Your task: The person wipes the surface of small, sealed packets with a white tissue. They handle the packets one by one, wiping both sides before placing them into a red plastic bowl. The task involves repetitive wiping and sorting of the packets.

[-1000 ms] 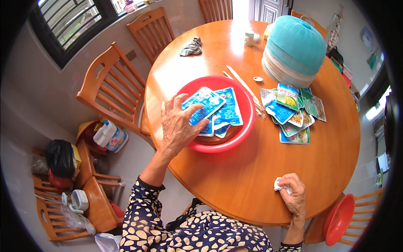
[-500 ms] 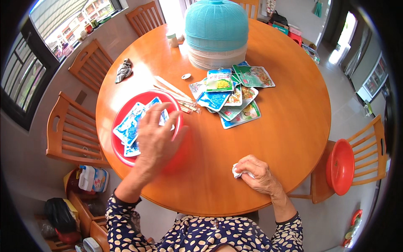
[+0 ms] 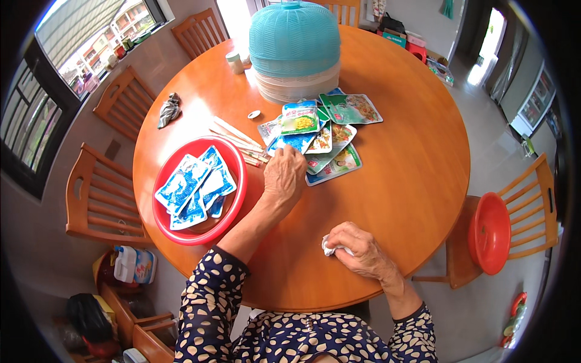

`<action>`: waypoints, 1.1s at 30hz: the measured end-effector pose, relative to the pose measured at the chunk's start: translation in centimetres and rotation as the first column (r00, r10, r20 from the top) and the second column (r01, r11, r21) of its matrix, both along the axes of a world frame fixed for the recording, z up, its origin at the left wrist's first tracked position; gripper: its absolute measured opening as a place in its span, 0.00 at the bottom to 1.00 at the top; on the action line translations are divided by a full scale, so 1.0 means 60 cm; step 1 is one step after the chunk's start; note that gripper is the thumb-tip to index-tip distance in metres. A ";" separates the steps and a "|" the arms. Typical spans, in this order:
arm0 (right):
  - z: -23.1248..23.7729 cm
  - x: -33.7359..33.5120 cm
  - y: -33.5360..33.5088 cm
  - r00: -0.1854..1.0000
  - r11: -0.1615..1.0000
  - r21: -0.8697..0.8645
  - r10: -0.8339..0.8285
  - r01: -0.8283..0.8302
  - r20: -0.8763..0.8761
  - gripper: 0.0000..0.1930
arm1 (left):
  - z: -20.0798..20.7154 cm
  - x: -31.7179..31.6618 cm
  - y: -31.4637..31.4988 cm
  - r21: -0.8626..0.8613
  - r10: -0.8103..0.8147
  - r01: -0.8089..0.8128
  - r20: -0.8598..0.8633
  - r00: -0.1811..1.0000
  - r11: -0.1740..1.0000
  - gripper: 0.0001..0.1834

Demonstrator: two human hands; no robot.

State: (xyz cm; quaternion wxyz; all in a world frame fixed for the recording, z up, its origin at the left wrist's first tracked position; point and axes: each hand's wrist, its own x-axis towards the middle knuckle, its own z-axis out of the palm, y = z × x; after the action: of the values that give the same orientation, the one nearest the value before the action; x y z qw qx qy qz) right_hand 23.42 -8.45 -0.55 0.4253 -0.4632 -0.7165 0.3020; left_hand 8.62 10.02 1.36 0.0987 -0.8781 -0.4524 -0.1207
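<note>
My left hand (image 3: 285,176) reaches to the near edge of a heap of flat food packets, its fingers bent and bunched on a blue packet (image 3: 293,141); the fingertips are partly hidden. On top of that packet lies a green-and-white packet (image 3: 300,123). More packets fan out to the right, among them a green packet (image 3: 351,110). A crumpled white cloth (image 3: 332,247) is pinched in my right hand (image 3: 357,248), which rests on the table near me. At left, a red basin (image 3: 241,202) contains several blue-and-white packets (image 3: 189,181).
A turquoise mesh food cover (image 3: 295,39) stands behind the heap on the round wooden table (image 3: 393,181). Wrapped sticks (image 3: 233,134) lie beside the basin. Further left are a dark crumpled bag (image 3: 170,111) and a small jar (image 3: 235,63). Another red basin (image 3: 489,233) sits on the right chair.
My left hand has moved from above the red basin rightward to the packet heap. The right hand stays low on the table with the cloth. The whole view has shifted slightly.
</note>
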 end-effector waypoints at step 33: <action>-0.010 0.002 0.057 0.881 0.901 0.227 -0.417 0.369 0.222 0.07 | -0.033 -0.158 -0.239 -0.093 -0.581 0.617 0.251 0.774 0.782 0.09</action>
State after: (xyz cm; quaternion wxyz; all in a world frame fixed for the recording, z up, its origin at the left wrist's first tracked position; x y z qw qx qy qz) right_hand 23.51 -5.04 -1.18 0.4177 -0.5955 -0.6816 0.0791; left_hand -0.84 -4.32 -0.65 -0.0684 -0.9638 -0.1647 -0.1983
